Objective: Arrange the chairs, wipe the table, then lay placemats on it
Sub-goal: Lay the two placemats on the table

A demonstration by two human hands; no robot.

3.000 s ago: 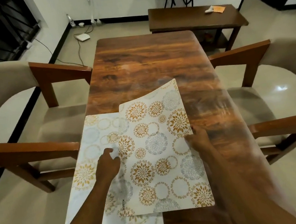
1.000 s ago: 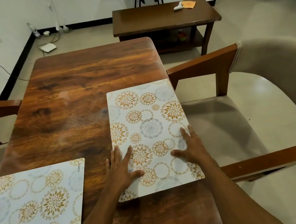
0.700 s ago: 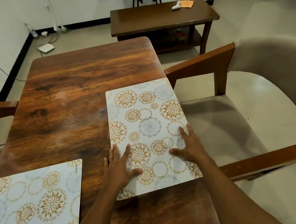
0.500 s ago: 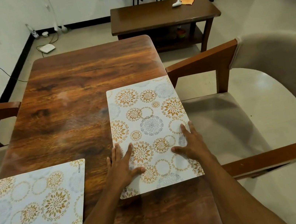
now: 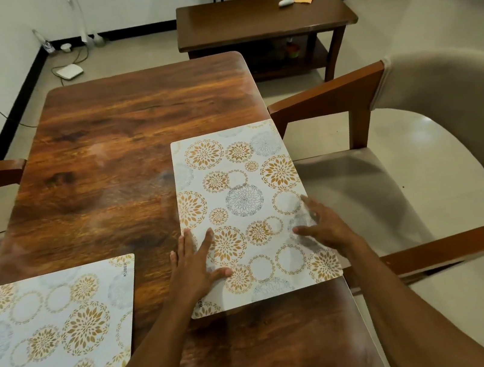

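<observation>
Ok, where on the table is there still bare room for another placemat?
The far half of the table is bare wood. A narrow bare strip runs between the left placemat and right placemat. The near edge is crowded by both forearms.

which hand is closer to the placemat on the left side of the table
Left. The left hand lies flat on the right placemat at its left edge, a strip of bare wood away from the left placemat. The right hand is farther, at the table's right edge.

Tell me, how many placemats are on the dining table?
2. One floral-patterned rectangular placemat lies at the table's right edge under both hands; another lies at the near left, partly cut off by the frame.
</observation>
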